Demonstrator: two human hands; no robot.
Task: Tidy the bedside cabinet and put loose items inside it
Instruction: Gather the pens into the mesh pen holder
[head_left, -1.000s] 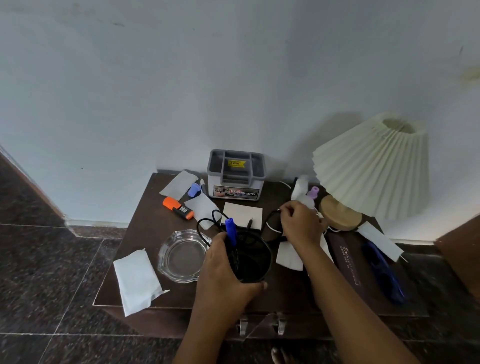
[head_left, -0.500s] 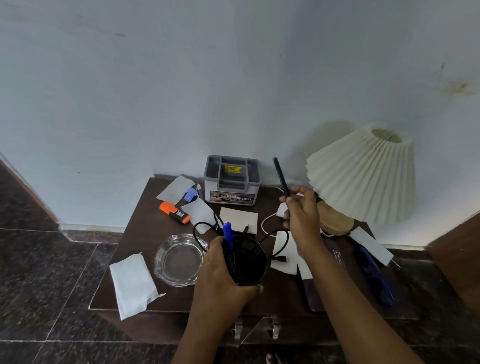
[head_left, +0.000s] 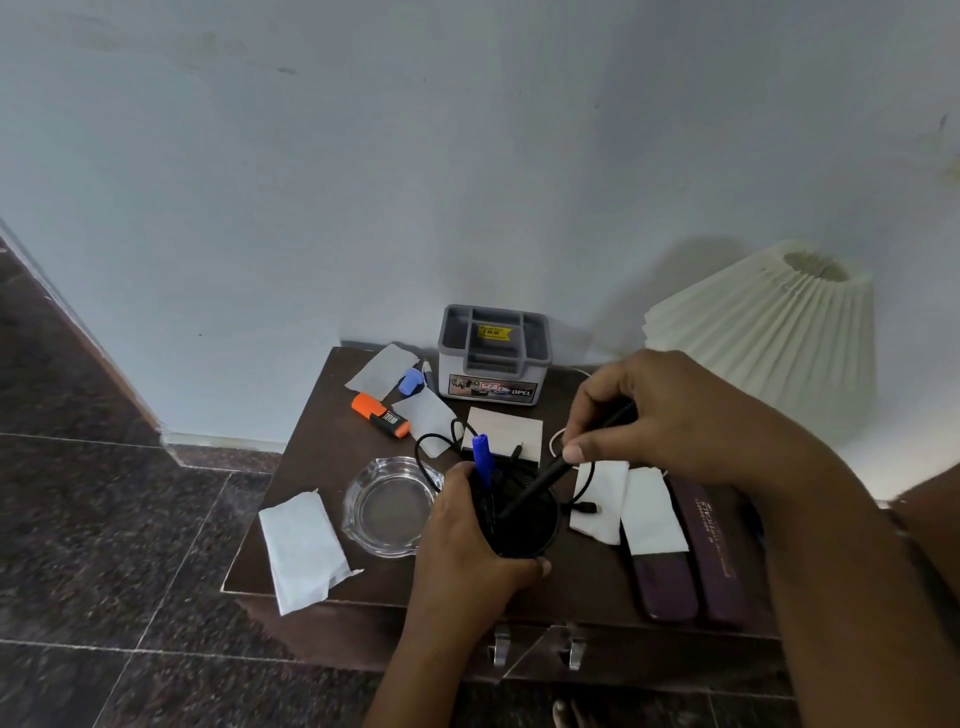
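Black pen (head_left: 545, 480), held upright a moment before, entered the black cup (head_left: 556, 519) tip-first, pinched by the right grip (head_left: 675, 415); left grip (head_left: 467, 551) clasped the cup above the bench (head_left: 322, 467); item judged nearly gathered.

The grey plastic organiser box (head_left: 493, 353) is standing at the middle of the rear edge of the dark wooden bedside cabinet (head_left: 322, 499). The orange highlighter marker (head_left: 382, 414) is lying before it to the left. The white folded tissue (head_left: 304, 551) is overhanging the front edge at the front-left corner. The clear glass ashtray (head_left: 389, 506) is sitting just right of the tissue, and the black mesh pen cup (head_left: 522, 514) is standing just right of the ashtray. The blue capped pen (head_left: 482, 460) is standing in it, and the slim black pen (head_left: 550, 473) is slanting into it. The two purple oblong cases (head_left: 696, 551) are lying toward the front-right corner.
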